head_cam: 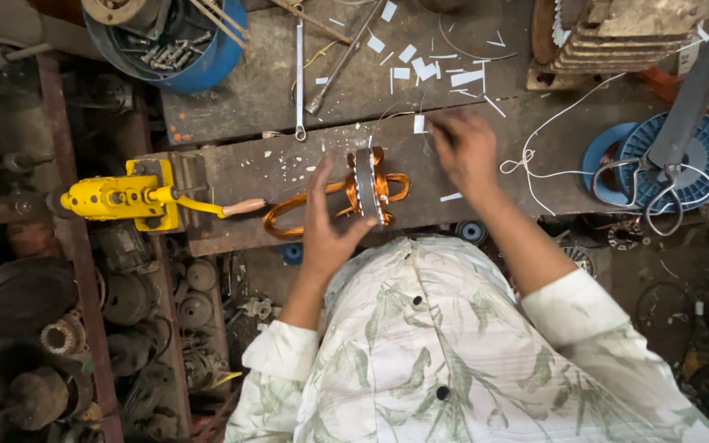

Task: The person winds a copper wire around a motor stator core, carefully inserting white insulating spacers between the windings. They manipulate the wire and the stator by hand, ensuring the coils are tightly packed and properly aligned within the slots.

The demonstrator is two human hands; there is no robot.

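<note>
- Take the round grey metal motor stator wound with copper-coloured wire (368,185) as your landmark; it stands on edge at the near rim of the worn wooden workbench (289,164), just beyond your pale leaf-print shirt (428,344).
- Your left hand (326,221) is on the near-left side of the stator, palm turned toward it, fingers stretched upward and spread, thumb reaching to the stator's lower edge. It braces the piece rather than closing around it.
- Loops of copper wire (289,217) spill from the stator to its left and lie on the bench edge.
- Your right hand (465,152) is just right of the stator and a little beyond it, blurred, fingers curled downward over the bench. You cannot tell from this view whether they pinch anything.
- A thin white cord (535,156) lies right of that hand, running away from the stator.
- Well left of the stator, a yellow hand-crank winding tool with a wooden handle (137,197) is fixed at the bench end.
- Well right of the stator, a pair of metal scissors (658,176) rests on a blue plastic spool (691,152).
- Beyond the stator, a long steel spanner (299,74) lies on the bench, with small white paper strips (420,66) scattered to its right.
- Farthest, beyond and left of the stator, a blue round tub holding bolts (178,45).
</note>
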